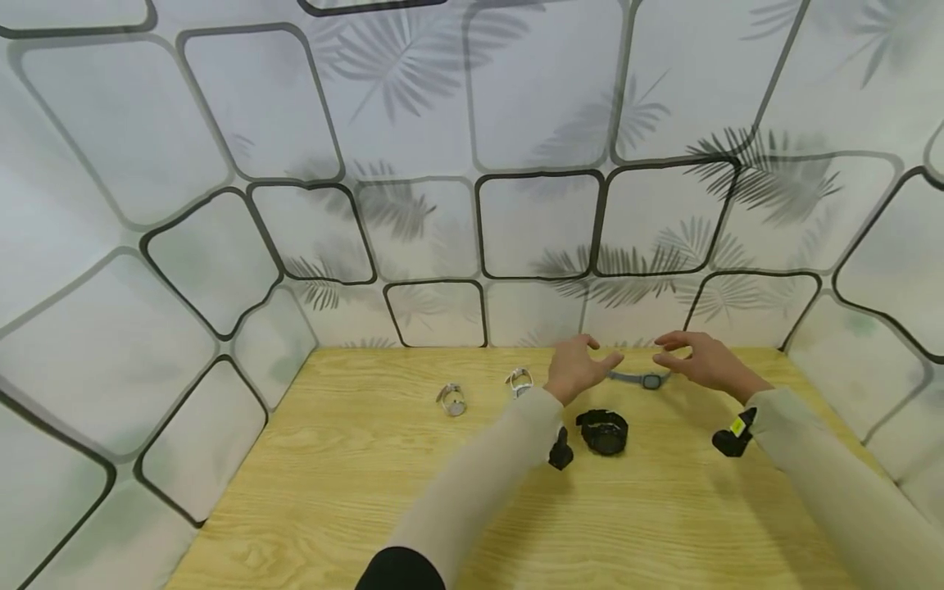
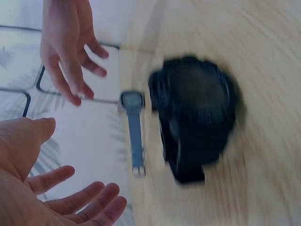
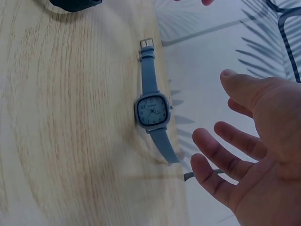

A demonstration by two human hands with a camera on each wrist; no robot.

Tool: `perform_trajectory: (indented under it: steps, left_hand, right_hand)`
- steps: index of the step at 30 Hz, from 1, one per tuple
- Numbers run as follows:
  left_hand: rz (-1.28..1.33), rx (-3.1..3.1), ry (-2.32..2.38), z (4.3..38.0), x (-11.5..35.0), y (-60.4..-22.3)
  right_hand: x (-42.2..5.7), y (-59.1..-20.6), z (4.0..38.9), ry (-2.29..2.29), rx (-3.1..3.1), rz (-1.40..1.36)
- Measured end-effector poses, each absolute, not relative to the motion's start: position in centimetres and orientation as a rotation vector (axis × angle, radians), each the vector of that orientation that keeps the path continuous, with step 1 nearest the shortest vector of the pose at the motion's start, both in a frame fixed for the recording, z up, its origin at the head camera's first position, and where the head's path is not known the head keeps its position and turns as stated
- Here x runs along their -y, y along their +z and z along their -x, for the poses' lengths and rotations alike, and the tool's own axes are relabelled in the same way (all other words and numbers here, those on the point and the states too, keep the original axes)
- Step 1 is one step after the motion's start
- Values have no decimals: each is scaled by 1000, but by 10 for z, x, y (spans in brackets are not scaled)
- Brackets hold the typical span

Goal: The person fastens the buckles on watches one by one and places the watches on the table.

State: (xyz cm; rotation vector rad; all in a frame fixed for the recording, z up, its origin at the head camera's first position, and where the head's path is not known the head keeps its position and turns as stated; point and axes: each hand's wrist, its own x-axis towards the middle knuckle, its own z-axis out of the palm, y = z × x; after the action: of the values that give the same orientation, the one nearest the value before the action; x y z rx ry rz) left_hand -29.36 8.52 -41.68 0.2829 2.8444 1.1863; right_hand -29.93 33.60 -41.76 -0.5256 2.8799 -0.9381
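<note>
A blue-grey wristwatch (image 3: 153, 112) with a squarish dial lies stretched out near the table's back edge. In the head view my left hand (image 1: 578, 369) is at its left end and my right hand (image 1: 701, 360) at its right end. Both hands hover with fingers spread and relaxed, holding nothing. The wrist views show the same loose fingers on the left hand (image 2: 61, 188) and right hand (image 3: 263, 146), apart from the strap. A chunky black wristwatch (image 1: 605, 433) sits nearer the front, its band looped; it looks large and blurred in the left wrist view.
Two more wristwatches stand to the left: a silver one (image 1: 452, 400) and a light one (image 1: 520, 380), partly hidden behind my left hand. Patterned wall covering (image 1: 435, 315) rises behind the wooden table (image 1: 332, 459) and along its sides.
</note>
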Motion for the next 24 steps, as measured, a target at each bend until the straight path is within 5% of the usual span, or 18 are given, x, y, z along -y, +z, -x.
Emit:
perform_trajectory:
  steps: [24]
  left_hand:
    - [57, -2830, 1115, 273, -158, -438]
  right_hand:
    - [-349, -444, 301, -885, -2960, 375]
